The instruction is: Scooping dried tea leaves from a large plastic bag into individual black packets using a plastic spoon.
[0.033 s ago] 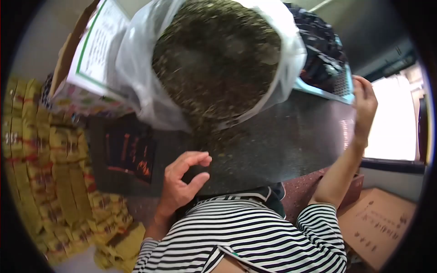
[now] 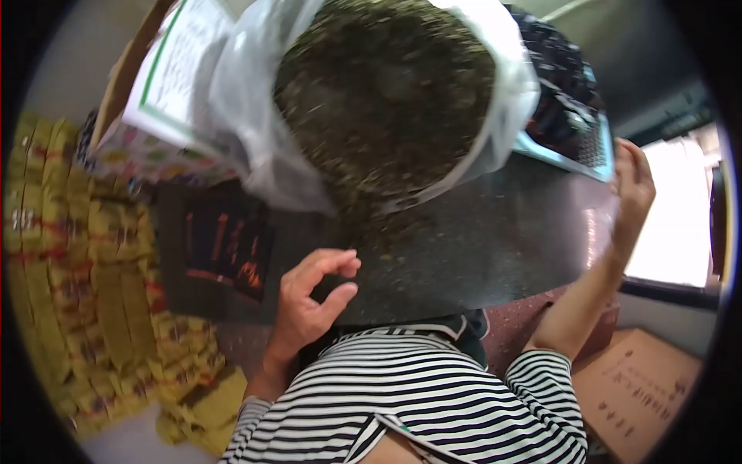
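Observation:
A large white plastic bag (image 2: 263,147), its mouth wide, holds dark brown-green dried leaf bits (image 2: 386,100). Some have spilled at its near lip onto the dark tabletop (image 2: 471,247). In front of this spill is my left hand (image 2: 309,298), empty, thumb and fingers curved apart like a C. My right hand (image 2: 635,182) is out at the far right, beside the right edge of a light-blue basket (image 2: 568,161). Its fingers are bent and blurred, so whether they grip the rim is unclear. Shiny black packets (image 2: 553,66) fill the basket.
A flat black packet with orange print (image 2: 228,247) lies on the table's left. Behind it stands a carton with a printed sheet (image 2: 182,66). Yellow packs (image 2: 69,286) are piled at left. A brown cardboard box (image 2: 641,387) is at lower right, below a bright window (image 2: 668,224).
The view has shifted slightly, so the bag, basket and black packet appear farther right. My hands keep nearly the same poses, the right one still beside the basket.

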Motion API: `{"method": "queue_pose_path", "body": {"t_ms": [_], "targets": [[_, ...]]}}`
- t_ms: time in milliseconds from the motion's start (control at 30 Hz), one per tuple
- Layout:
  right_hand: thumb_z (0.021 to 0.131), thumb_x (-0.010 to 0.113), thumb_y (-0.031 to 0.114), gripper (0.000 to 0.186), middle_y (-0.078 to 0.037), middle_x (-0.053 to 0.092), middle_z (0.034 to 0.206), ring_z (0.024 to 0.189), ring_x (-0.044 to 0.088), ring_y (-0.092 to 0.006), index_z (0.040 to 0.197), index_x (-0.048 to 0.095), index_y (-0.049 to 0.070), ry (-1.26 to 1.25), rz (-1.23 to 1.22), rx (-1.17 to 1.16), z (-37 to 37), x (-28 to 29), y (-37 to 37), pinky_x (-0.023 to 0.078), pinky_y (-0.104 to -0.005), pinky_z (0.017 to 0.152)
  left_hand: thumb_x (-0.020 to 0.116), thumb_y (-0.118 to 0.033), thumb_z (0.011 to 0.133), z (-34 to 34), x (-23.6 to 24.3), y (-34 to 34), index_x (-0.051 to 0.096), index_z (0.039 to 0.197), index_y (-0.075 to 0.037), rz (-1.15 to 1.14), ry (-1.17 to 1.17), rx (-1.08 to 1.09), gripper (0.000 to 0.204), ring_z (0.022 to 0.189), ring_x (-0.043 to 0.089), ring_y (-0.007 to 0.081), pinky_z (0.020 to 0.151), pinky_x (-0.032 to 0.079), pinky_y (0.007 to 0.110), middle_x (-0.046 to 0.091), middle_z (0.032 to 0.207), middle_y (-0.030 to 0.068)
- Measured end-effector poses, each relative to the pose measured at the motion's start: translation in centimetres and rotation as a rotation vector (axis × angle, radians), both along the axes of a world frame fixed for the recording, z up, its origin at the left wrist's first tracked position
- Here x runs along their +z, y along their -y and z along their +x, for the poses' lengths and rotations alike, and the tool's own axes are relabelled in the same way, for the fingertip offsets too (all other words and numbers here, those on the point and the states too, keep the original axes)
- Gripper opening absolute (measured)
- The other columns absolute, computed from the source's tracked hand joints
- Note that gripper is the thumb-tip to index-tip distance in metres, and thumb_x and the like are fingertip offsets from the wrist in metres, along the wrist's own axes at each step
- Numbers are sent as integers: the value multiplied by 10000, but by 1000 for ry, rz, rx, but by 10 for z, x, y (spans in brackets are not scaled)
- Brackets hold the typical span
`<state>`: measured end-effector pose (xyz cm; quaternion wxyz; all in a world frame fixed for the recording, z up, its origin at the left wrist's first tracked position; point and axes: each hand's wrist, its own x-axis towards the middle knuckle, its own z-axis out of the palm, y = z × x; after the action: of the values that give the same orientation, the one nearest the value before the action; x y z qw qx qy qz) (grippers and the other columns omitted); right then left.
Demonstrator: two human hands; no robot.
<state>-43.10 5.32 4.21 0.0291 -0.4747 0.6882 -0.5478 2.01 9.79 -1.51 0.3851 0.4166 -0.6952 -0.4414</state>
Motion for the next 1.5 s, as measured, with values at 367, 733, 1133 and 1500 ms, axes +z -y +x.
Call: {"method": "queue_pose_path", "body": {"t_ms": [367, 733, 1133, 1500], "targets": [[995, 592, 162, 205, 68, 496, 742, 639, 370, -19, 1115, 702, 38, 40, 131, 227, 81, -32, -37, 277, -186, 569, 827, -129, 700, 72, -16, -13, 682, 987, -35, -285, 630, 746, 335, 917, 634, 284, 795, 520, 386, 650, 1022, 87], [983, 606, 121, 153, 55, 491, 713, 605, 361, -14, 1071, 696, 33, 40, 109, 345, 127, -28, -36, 253, -184, 535, 851, -193, 647, 84, -19, 0, 632, 1184, -47, -212, 956, 669, 598, 1016, 600, 291, 857, 496, 411, 617, 1158, 94], [898, 646, 3, 119, 21, 534, 780, 619, 415, -13, 1011, 680, -15, 333, 275, 741, 189, -30, -53, 261, -168, 521, 692, -89, 873, 78, -5, -7, 641, 900, 52, 201, 3, 537, 152, 766, 635, 165, 666, 479, 298, 646, 866, 66], [881, 620, -35, 140, 37, 631, 806, 675, 507, -20, 1009, 675, -23, 655, 604, 851, 255, -38, -51, 385, -181, 586, 628, -217, 946, -1, -15, 9, 672, 1041, -3, -273, 68, 274, 238, 1041, 600, 269, 938, 451, 363, 617, 1113, 145]]}}
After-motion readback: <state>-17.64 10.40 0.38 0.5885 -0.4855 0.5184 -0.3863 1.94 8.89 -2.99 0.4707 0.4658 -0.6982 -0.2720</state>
